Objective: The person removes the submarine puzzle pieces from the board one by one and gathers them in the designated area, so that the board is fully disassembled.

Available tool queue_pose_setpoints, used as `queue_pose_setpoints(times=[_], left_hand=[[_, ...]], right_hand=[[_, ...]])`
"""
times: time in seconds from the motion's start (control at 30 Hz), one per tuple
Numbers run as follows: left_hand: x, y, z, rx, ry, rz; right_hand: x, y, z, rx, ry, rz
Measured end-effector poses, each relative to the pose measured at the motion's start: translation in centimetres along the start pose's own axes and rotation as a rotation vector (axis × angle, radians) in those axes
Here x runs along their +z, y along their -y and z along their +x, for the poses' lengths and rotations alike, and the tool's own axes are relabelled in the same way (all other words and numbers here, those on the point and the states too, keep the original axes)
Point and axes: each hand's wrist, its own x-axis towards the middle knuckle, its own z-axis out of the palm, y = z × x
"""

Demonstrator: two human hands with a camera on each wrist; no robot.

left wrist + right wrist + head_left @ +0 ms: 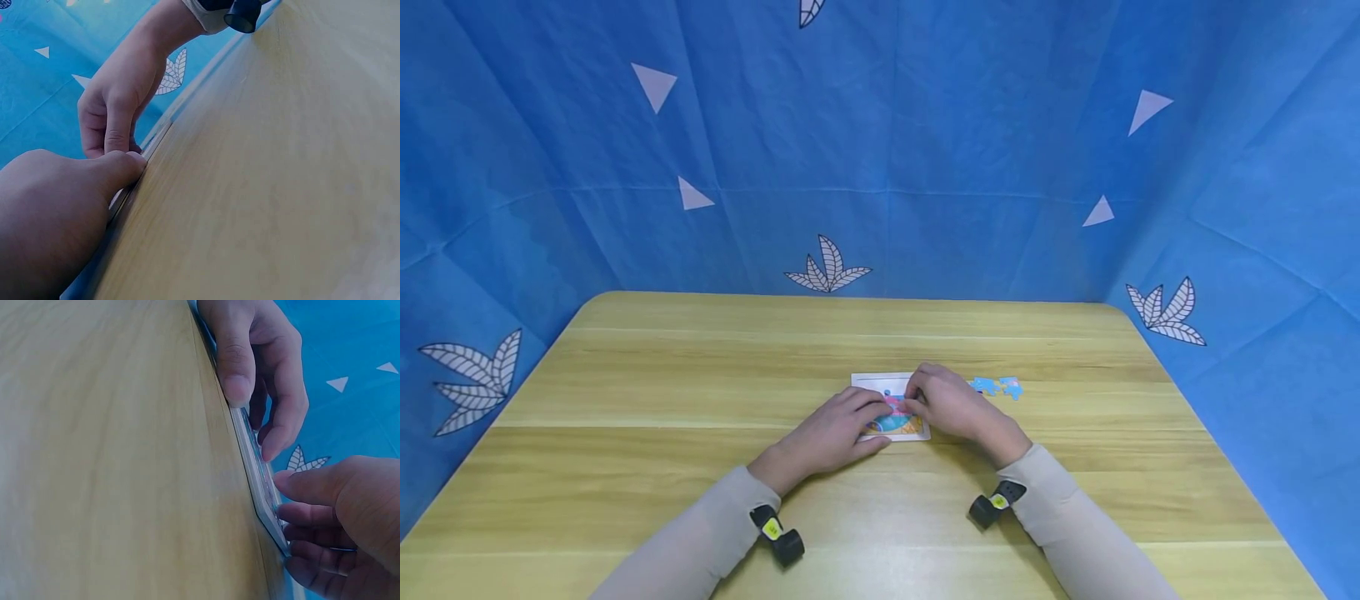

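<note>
A small jigsaw puzzle in a white-rimmed board [867, 380] lies flat on the table, its picture pink, teal and orange. My left hand [842, 427] holds the board from the left, the thumb on its near edge and the bent fingers over the picture. From the right, my right hand [953, 405] reaches over the board, fingertips at the picture. In the right wrist view the right thumb and fingers [312, 515] lie apart at the board's surface, with no piece visible between them. Both hands cover part of the puzzle.
Loose blue jigsaw pieces [1012, 387] lie to the right of the board, partly behind the right hand. The wooden table [662, 400] has rounded far corners. A blue cloth [880, 150] with white triangles and leaves hangs behind it and at both sides.
</note>
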Motion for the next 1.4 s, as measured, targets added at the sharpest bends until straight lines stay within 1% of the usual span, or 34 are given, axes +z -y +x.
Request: queue_pose_setpoints(times=[0.23,0.47,0.67,0.93,1.13,1.4], left_hand=[[-0.02,0.07,0.06,-0.01,0.012,-0.001],[-0.12,0.06,0.09,0.004,-0.005,-0.002],[-0.14,0.14,0.12,0.007,-0.009,0.0],[-0.16,0.06,0.1,0.001,0.002,0.0],[-0.21,-0.06,0.08,0.0,0.004,-0.005],[-0.12,0.0,0.03,0.006,-0.004,-0.003]], right_hand=[[-0.14,0.0,-0.04,-0.016,0.013,-0.02],[-0.28,0.13,0.09,0.006,0.031,-0.02],[-0.34,0.15,0.13,0.017,0.031,-0.003],[-0.36,0.27,-0.01,0.049,0.047,0.063],[-0.34,0.25,-0.04,0.066,0.077,0.068],[-0.02,0.1,0.02,0.083,0.073,0.083]])
